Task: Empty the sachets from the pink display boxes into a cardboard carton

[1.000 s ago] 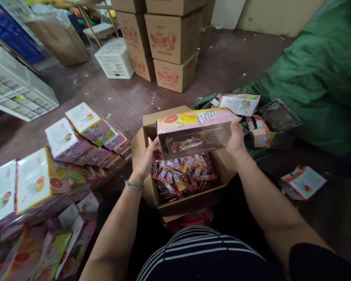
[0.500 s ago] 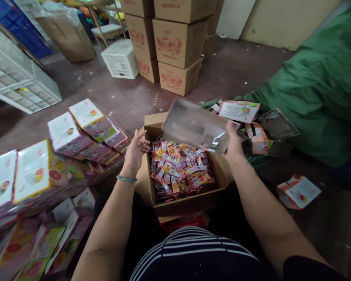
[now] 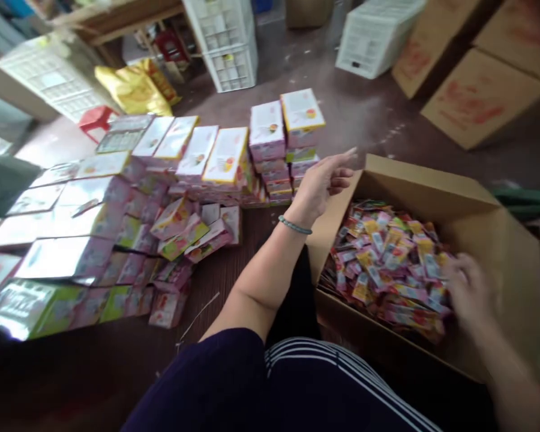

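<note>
An open cardboard box (image 3: 436, 177) in front of me holds a heap of small printed sachets (image 3: 391, 258) in pink, orange and yellow. Over the box's left flap is my left hand (image 3: 324, 183), with a beaded bracelet on the wrist. Its fingers are loosely stretched and nothing is in them. My right hand (image 3: 470, 294) is inside the box at the right edge of the heap. Motion blurs its fingers, so I cannot make out whether they hold a sachet.
Rows of stacked printed cartons (image 3: 225, 156) line the floor to my left, with several tipped cartons (image 3: 191, 231) in front. Farther off are white plastic crates (image 3: 229, 48), a yellow bag (image 3: 135, 87) and a red stool (image 3: 94, 120). Large brown boxes (image 3: 481, 102) stand at the upper right.
My view has swung left, so the box sits farther right. The clear plastic container has left my right hand and is out of sight. That hand has moved down into the box.
</note>
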Demonstrator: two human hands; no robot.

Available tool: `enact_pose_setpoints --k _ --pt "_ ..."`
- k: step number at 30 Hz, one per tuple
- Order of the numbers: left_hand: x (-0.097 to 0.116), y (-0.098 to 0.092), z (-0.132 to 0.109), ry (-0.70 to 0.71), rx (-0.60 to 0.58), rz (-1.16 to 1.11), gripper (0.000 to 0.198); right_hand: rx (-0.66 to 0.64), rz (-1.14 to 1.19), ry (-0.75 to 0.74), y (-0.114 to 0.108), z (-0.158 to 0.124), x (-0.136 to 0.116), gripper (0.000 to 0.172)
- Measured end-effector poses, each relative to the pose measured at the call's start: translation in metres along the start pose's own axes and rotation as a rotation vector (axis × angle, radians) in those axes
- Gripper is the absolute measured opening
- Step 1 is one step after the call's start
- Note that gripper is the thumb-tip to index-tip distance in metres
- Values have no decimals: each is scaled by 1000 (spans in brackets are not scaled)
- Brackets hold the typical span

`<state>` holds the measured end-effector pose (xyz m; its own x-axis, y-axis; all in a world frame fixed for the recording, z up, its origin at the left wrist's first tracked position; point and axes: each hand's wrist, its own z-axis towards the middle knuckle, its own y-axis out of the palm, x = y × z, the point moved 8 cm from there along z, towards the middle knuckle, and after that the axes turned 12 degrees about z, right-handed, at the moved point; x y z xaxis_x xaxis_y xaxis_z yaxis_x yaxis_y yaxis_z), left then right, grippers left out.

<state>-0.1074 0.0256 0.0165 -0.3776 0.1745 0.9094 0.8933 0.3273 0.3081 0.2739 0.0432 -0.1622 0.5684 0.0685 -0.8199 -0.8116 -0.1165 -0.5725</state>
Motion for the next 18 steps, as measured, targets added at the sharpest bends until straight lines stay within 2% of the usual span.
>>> enact_pose_setpoints --k 2,3,4,6,8,9,10,11,13,15,18 --pt "5 -40 -1 98 94 15 17 -297 -122 -147 79 -36 -24 80" --pt "5 -66 -2 143 165 73 21 -423 -209 -236 112 -59 -34 83" --pt "1 -97 -5 174 253 177 23 -508 -306 -315 138 -82 -40 83" --pt "-13 -164 -14 159 439 534 27 -589 -450 -432 172 -117 -44 78" --pt "-39 -231 -30 -7 583 1104 33 -590 -521 -506 183 -134 -43 70" --pt "-53 -264 -41 -138 651 1401 42 -581 -532 -536 184 -138 -42 67" --pt "-70 -295 -54 -302 666 1638 49 -569 -535 -565 183 -139 -41 65" --pt "-88 -322 -67 -396 664 1711 54 -562 -533 -595 181 -138 -42 64" --pt "-122 -363 -89 -510 632 1766 68 -553 -523 -649 177 -136 -46 63" --pt "-151 -392 -104 -585 596 1775 82 -541 -514 -681 175 -134 -52 63" --pt "-183 -424 -108 -675 587 1770 98 -539 -495 -708 177 -134 -60 67"
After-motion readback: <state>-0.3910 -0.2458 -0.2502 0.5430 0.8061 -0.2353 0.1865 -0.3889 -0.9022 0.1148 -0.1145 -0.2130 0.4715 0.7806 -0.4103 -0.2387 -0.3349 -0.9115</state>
